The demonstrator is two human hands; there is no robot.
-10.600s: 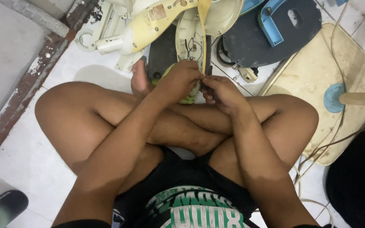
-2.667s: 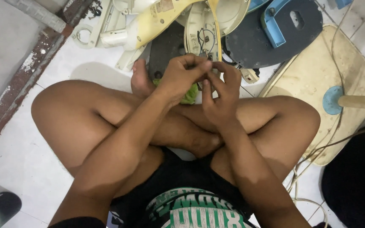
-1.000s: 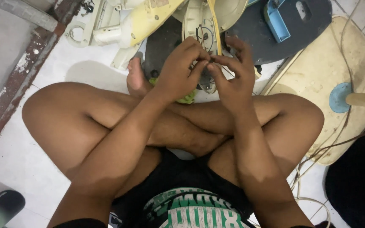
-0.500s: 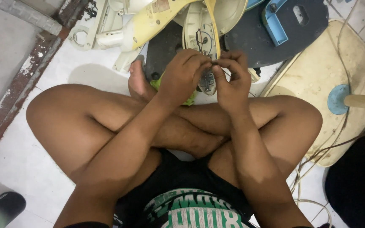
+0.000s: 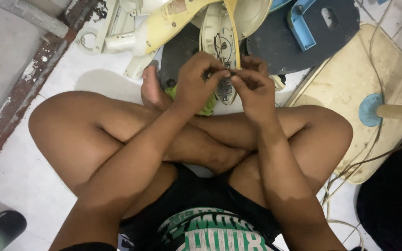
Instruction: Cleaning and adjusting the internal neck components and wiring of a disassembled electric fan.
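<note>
Your two hands are meeting over the open fan part

Your left hand (image 5: 196,81) is pinching a small wire bit, and your right hand (image 5: 254,88) is pinching it too, fingertip to fingertip. The cream fan housing (image 5: 217,42) is lying just past your hands on the floor (image 5: 19,176), with its long side pointing away from you. Both hands are just as near to it.

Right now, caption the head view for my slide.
Both hands, left and right, pinch thin wires at an opened cream appliance housing.
</note>
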